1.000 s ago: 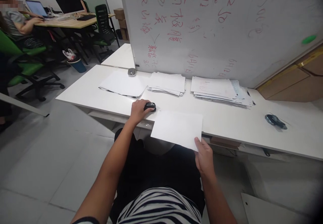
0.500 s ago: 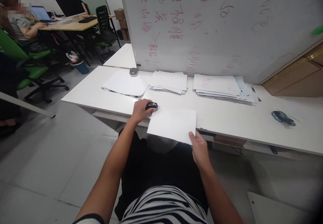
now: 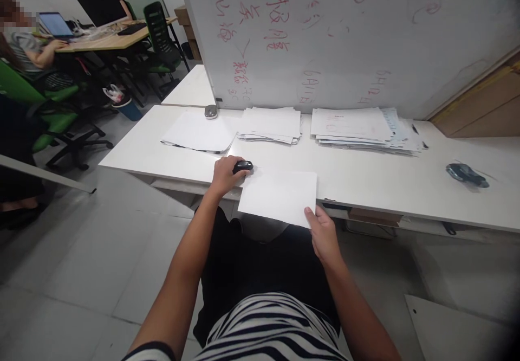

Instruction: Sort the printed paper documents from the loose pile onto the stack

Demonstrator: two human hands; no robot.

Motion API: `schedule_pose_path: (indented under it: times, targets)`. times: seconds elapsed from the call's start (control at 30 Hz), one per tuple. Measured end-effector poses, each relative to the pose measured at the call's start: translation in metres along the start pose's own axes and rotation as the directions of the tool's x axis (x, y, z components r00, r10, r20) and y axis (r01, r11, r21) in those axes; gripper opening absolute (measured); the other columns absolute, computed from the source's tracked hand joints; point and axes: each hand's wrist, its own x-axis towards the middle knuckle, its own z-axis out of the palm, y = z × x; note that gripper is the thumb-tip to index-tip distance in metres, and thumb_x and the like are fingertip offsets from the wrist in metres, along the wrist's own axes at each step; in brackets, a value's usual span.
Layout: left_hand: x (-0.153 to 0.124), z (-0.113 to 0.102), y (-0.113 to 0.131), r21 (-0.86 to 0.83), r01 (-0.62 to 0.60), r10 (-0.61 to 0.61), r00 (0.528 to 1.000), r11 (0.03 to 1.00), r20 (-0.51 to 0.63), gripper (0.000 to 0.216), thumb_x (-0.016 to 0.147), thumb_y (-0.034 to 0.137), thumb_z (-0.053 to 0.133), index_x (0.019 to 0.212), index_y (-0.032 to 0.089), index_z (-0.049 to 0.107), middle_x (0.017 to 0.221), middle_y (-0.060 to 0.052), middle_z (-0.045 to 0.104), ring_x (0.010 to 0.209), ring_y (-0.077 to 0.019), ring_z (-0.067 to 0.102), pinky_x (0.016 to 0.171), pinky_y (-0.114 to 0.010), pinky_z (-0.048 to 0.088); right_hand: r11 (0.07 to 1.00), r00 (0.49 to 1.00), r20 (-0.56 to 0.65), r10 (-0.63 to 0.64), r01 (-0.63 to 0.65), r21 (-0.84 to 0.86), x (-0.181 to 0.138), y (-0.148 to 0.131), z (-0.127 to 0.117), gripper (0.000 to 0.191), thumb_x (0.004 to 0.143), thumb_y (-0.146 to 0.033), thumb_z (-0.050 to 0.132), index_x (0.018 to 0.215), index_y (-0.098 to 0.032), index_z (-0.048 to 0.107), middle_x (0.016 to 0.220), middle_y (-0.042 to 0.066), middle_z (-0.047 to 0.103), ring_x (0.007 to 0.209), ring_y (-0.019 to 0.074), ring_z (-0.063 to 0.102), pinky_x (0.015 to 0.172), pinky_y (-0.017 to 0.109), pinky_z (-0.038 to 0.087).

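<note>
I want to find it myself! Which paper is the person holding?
Find the white table below the whiteboard. At its near edge a single blank sheet hangs over, pinched by the right hand, beside the left hand holding a small black gadget. Other papers are piled farther back.

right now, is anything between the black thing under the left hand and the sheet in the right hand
Nothing visible. The left hand grips the small black object right at the far left corner of the sheet; the right hand pinches its near right corner.
</note>
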Motion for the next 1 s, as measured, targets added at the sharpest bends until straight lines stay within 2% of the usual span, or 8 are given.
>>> schedule_pose_path:
  times: [0.3, 0.53, 0.6, 0.67, 0.77, 0.83, 0.9, 1.0]
  targets:
    - [-0.001, -0.003, 0.005, -0.017, -0.013, 0.013, 1.0, 1.0, 0.014, 0.033, 0.078, 0.044, 0.062, 0.105, 0.025, 0.061, 0.102, -0.004, 0.066, 0.099, -0.0253, 0.055, 0.091, -0.039, 0.035, 1.0, 1.0, 0.021, 0.013, -0.013, 0.006, 0.002, 0.001, -0.001, 0.049, 0.078, -0.048, 0.066, 0.118, -0.021, 0.063, 0.112, 0.008, 0.069, 0.108, 0.0271, 0.061, 0.097, 0.047, 0.044]
    - [-0.001, -0.004, 0.007, -0.002, 0.011, -0.011, 0.999, 1.0, 0.047, 0.035, 0.077, 0.044, 0.062, 0.107, 0.025, 0.061, 0.104, -0.004, 0.067, 0.101, -0.0255, 0.055, 0.094, -0.04, 0.035, 1.0, 1.0, 0.02, 0.008, -0.009, 0.029, 0.001, 0.001, 0.0, 0.05, 0.077, -0.05, 0.067, 0.117, -0.02, 0.064, 0.108, 0.008, 0.071, 0.102, 0.0267, 0.064, 0.095, 0.047, 0.046]
    - [0.002, -0.008, 0.005, 0.002, 0.002, -0.003, 0.996, 1.0, 0.086, 0.038, 0.076, 0.046, 0.062, 0.108, 0.025, 0.061, 0.106, -0.004, 0.066, 0.102, -0.0256, 0.054, 0.094, -0.04, 0.035, 0.999, 1.0, 0.02, 0.012, -0.012, 0.03, 0.001, 0.0, 0.001, 0.049, 0.077, -0.05, 0.067, 0.116, -0.021, 0.064, 0.108, 0.008, 0.071, 0.1, 0.0263, 0.064, 0.094, 0.046, 0.046]
    - [0.007, -0.014, 0.005, -0.02, 0.009, -0.006, 0.984, 1.0, 0.178, 0.038, 0.079, 0.05, 0.058, 0.106, 0.025, 0.062, 0.106, -0.005, 0.066, 0.101, -0.0254, 0.055, 0.091, -0.038, 0.037, 1.0, 1.0, 0.022, 0.016, -0.017, 0.018, 0.0, 0.0, 0.0, 0.049, 0.076, -0.052, 0.067, 0.115, -0.021, 0.065, 0.108, 0.008, 0.071, 0.099, 0.0262, 0.065, 0.092, 0.045, 0.047]
    - [0.021, -0.025, 0.012, -0.073, 0.087, -0.062, 0.957, 0.994, 0.285, 0.043, 0.088, 0.056, 0.038, 0.096, 0.023, 0.065, 0.098, -0.006, 0.067, 0.091, -0.0238, 0.058, 0.081, -0.035, 0.04, 1.0, 0.999, 0.034, 0.012, -0.013, 0.014, -0.001, -0.002, -0.001, 0.049, 0.076, -0.051, 0.068, 0.115, -0.021, 0.065, 0.106, 0.008, 0.071, 0.097, 0.0258, 0.065, 0.092, 0.045, 0.047]
    - [0.035, -0.028, 0.022, -0.067, 0.126, -0.107, 0.966, 0.99, 0.234, 0.051, 0.091, 0.058, 0.027, 0.088, 0.022, 0.064, 0.091, -0.006, 0.067, 0.086, -0.0235, 0.058, 0.078, -0.036, 0.04, 1.0, 0.999, 0.035, 0.004, -0.005, 0.02, -0.002, -0.002, -0.002, 0.05, 0.076, -0.05, 0.068, 0.117, -0.02, 0.063, 0.106, 0.008, 0.071, 0.097, 0.0258, 0.065, 0.093, 0.046, 0.046]
    - [0.05, -0.024, 0.034, -0.024, 0.117, -0.113, 0.985, 0.993, 0.13, 0.052, 0.091, 0.059, 0.027, 0.085, 0.021, 0.062, 0.091, -0.007, 0.065, 0.086, -0.0247, 0.058, 0.081, -0.039, 0.039, 1.0, 0.999, 0.048, -0.009, 0.008, 0.016, -0.001, -0.003, -0.003, 0.05, 0.078, -0.048, 0.067, 0.119, -0.02, 0.062, 0.109, 0.008, 0.07, 0.099, 0.0258, 0.064, 0.095, 0.046, 0.045]
    - [0.069, -0.004, 0.044, -0.005, 0.095, -0.095, 0.995, 0.995, -0.024, 0.044, 0.09, 0.056, 0.035, 0.095, 0.02, 0.059, 0.11, -0.012, 0.059, 0.1, -0.0297, 0.055, 0.089, -0.045, 0.036, 1.0, 0.997, 0.071, -0.011, 0.012, -0.008, 0.002, -0.004, -0.004, 0.044, 0.08, -0.045, 0.065, 0.117, -0.021, 0.063, 0.113, 0.007, 0.069, 0.101, 0.0249, 0.064, 0.095, 0.045, 0.045]
